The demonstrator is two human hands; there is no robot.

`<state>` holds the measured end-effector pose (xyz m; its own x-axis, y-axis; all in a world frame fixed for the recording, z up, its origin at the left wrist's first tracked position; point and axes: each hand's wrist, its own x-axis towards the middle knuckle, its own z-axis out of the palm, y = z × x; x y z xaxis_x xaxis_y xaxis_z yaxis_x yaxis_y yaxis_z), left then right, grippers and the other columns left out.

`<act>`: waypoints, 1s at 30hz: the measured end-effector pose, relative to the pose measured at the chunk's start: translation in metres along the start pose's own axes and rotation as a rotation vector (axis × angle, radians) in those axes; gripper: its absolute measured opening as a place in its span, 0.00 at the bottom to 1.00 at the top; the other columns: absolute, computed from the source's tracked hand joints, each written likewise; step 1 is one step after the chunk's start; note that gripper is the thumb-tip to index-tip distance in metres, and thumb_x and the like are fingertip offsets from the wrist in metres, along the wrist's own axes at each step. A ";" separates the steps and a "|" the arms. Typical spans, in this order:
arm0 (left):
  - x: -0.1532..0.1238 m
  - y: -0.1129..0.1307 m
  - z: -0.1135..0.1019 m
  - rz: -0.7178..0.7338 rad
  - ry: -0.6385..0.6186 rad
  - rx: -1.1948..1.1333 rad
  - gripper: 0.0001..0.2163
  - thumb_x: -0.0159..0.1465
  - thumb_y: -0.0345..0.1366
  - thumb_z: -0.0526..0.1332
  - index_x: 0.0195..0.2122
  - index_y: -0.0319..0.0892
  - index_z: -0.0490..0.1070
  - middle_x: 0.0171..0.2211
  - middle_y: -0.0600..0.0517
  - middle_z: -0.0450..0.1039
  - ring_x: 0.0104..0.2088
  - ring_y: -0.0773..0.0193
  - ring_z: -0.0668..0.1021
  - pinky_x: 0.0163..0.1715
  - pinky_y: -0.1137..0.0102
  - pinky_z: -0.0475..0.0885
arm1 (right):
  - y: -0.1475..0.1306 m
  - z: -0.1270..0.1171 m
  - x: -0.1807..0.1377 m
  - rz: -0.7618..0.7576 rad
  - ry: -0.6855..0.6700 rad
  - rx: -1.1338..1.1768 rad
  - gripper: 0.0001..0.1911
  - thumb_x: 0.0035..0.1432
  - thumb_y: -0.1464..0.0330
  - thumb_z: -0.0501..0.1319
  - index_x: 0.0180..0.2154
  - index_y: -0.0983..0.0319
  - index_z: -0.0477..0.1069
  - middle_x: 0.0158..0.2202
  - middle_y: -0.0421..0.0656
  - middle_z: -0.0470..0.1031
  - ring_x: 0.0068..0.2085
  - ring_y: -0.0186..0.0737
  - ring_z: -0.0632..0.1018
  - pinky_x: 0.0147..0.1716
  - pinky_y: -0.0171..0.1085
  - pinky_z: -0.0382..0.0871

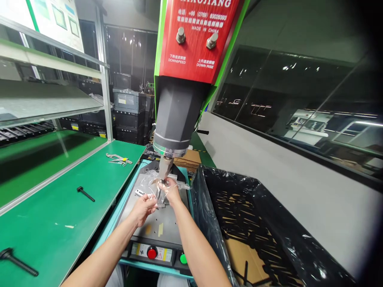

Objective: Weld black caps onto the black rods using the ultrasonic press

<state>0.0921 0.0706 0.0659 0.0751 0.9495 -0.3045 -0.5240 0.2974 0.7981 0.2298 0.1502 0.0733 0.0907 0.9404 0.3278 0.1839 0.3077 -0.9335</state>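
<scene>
Crinkled clear plastic film [149, 178] lies over the fixture below the metal horn [165, 166] of a press machine. My left hand [144, 209] is closed, its fingertips pinched on the film's near left side. Close to the horn's tip, my right hand [171, 190] is also closed on the film, with a small dark piece by its thumb that I cannot make out. A small light-coloured metal part [139, 193] shows just beyond my left fingers. The grey base plate [151, 223] is beneath both hands.
Red [152, 252] and green [183, 258] buttons are on the machine's front. A black-lined box [206, 207] on the right holds many dark parts and cardboard. On the green table [56, 227] at left lie pliers [119, 160] and black bolt-like parts [85, 193].
</scene>
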 end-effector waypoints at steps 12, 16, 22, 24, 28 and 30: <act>0.004 -0.001 -0.003 -0.005 0.023 0.030 0.21 0.46 0.33 0.76 0.39 0.40 0.70 0.25 0.55 0.72 0.23 0.69 0.76 0.26 0.75 0.70 | 0.018 -0.004 0.012 -0.007 0.015 0.022 0.11 0.46 0.61 0.66 0.32 0.60 0.77 0.39 0.45 0.77 0.44 0.48 0.75 0.49 0.45 0.67; 0.006 -0.003 -0.005 0.000 0.033 0.048 0.21 0.46 0.33 0.75 0.39 0.40 0.70 0.25 0.55 0.72 0.23 0.69 0.76 0.25 0.76 0.70 | 0.026 -0.003 0.007 0.010 0.049 0.041 0.15 0.46 0.60 0.66 0.36 0.61 0.77 0.43 0.47 0.77 0.46 0.49 0.74 0.51 0.46 0.66; 0.005 -0.007 -0.007 0.018 0.041 0.075 0.22 0.44 0.33 0.76 0.39 0.40 0.70 0.26 0.55 0.73 0.23 0.70 0.76 0.25 0.76 0.71 | 0.039 -0.010 -0.017 0.054 0.060 0.087 0.27 0.53 0.55 0.62 0.52 0.61 0.72 0.50 0.49 0.75 0.49 0.49 0.75 0.47 0.44 0.70; 0.003 -0.008 -0.008 0.028 0.042 0.084 0.24 0.43 0.33 0.76 0.40 0.40 0.70 0.26 0.55 0.73 0.23 0.70 0.76 0.25 0.76 0.71 | 0.041 -0.014 -0.026 0.056 0.044 0.084 0.26 0.53 0.55 0.64 0.51 0.61 0.74 0.48 0.49 0.77 0.48 0.49 0.76 0.46 0.43 0.71; -0.001 -0.011 -0.012 0.044 0.046 0.096 0.25 0.43 0.34 0.77 0.41 0.40 0.70 0.25 0.56 0.72 0.23 0.70 0.77 0.26 0.77 0.71 | 0.041 -0.019 -0.037 0.046 -0.014 0.056 0.22 0.51 0.57 0.66 0.47 0.60 0.77 0.43 0.47 0.79 0.45 0.49 0.77 0.45 0.43 0.72; -0.001 -0.011 -0.013 0.048 0.055 0.102 0.24 0.44 0.34 0.76 0.41 0.40 0.70 0.25 0.56 0.73 0.23 0.70 0.77 0.25 0.77 0.71 | 0.039 -0.020 -0.038 0.033 -0.047 0.029 0.21 0.51 0.59 0.66 0.47 0.60 0.77 0.44 0.47 0.78 0.46 0.50 0.77 0.47 0.44 0.71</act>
<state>0.0864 0.0647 0.0506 0.0036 0.9568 -0.2906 -0.4369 0.2629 0.8603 0.2536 0.1232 0.0271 0.0504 0.9557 0.2901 0.1527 0.2797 -0.9479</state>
